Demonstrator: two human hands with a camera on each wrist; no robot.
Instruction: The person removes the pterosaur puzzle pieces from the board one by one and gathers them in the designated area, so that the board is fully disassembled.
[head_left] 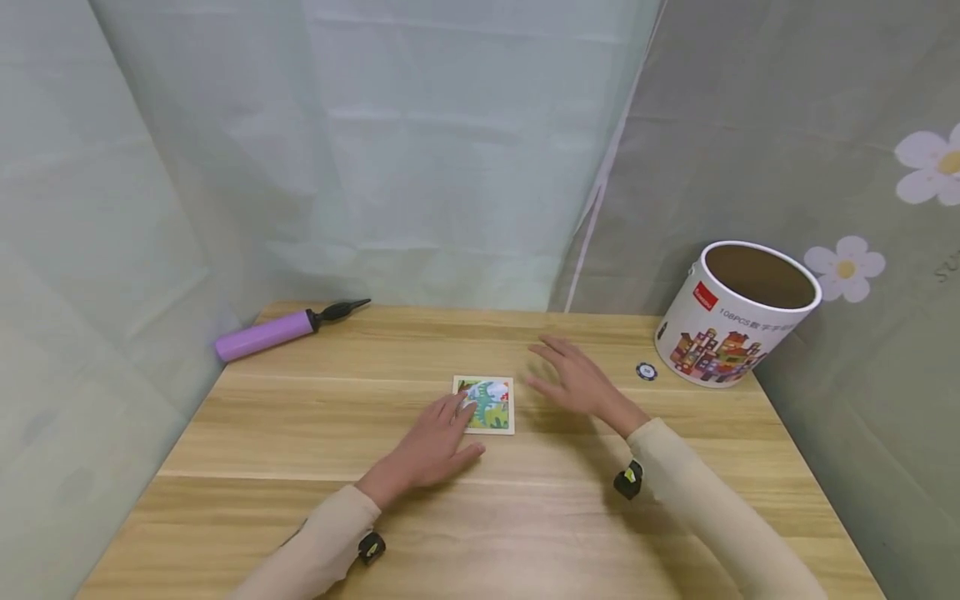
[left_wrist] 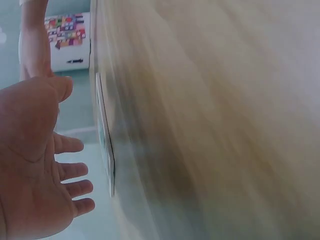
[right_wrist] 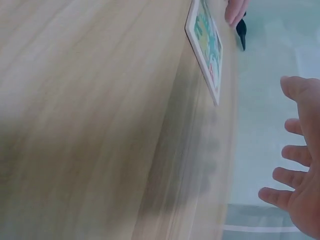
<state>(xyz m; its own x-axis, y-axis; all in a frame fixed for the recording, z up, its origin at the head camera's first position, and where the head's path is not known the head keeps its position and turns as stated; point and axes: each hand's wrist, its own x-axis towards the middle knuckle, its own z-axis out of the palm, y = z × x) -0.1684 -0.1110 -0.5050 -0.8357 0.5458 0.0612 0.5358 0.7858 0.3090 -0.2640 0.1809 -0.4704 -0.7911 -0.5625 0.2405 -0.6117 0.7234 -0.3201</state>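
Note:
A small square picture puzzle board (head_left: pixel 491 408) with a green dinosaur picture and a pale border lies flat in the middle of the table. My left hand (head_left: pixel 431 446) hovers at its near left side, fingers extended and overlapping the board's left part in the head view. In the left wrist view a gap shows between those fingertips (left_wrist: pixel 80 187) and the board (left_wrist: pixel 104 142). To the right of the board, my right hand (head_left: pixel 573 379) is held above the table with fingers spread and nothing in it. The right wrist view shows the board (right_wrist: pixel 207 45) beyond its thumb.
A white bucket (head_left: pixel 686 329) with a block-castle print stands at the table's back right. Beside it lies a dark poker chip (head_left: pixel 647 372). At the back left lies a purple hand pump (head_left: pixel 266 336) with a black nozzle. Curtains (head_left: pixel 450 167) hang behind the wooden table (head_left: pixel 300 425).

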